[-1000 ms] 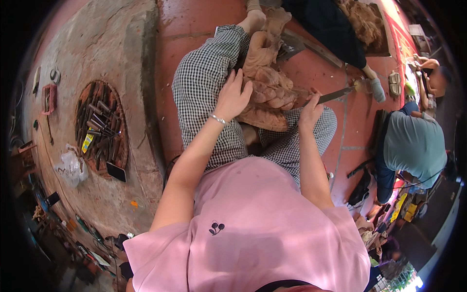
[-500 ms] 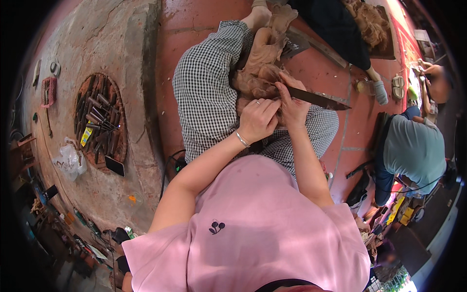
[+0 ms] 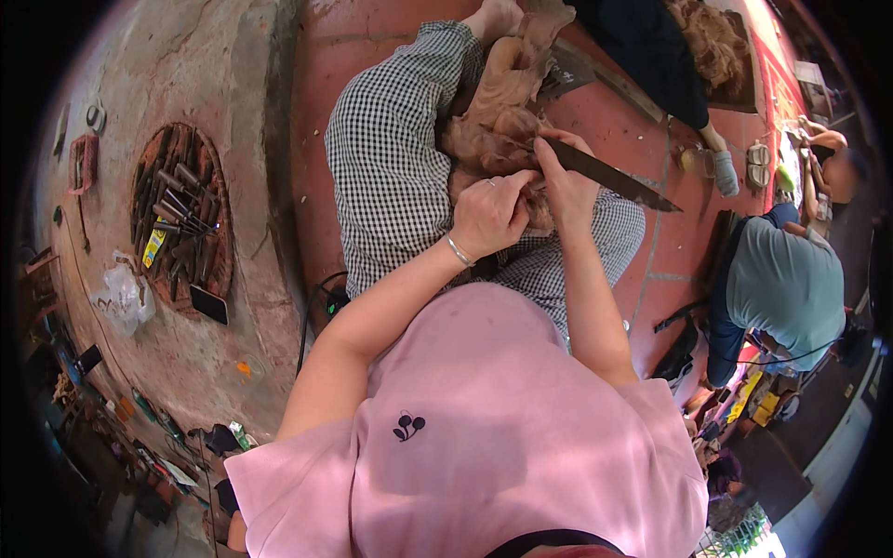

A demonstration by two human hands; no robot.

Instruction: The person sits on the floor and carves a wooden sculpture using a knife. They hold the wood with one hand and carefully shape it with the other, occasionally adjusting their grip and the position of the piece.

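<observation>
A carved brown wooden figure [image 3: 493, 121] lies between my legs, its far end stretching away from me. My left hand [image 3: 488, 219] is closed on the near part of the carving, thumb and fingertips pressed together there. Just to its right, my right hand [image 3: 569, 186] grips a long, dark, flat tapering blade [image 3: 619, 181] close beside the carving. The blade's narrow end points to the right. What lies under my left fingers is hidden.
To the left, a round basket [image 3: 226, 246] of carving tools stands on a stone ledge, with a phone [image 3: 208, 304] and a plastic bag [image 3: 124, 296] beside it. A dark-clothed person's leg [image 3: 651, 65] is ahead; another person [image 3: 786, 288] sits at right.
My right hand has moved slightly up and right with the blade, away from my left hand. The blade now slopes more steeply. My left hand stays on the carving.
</observation>
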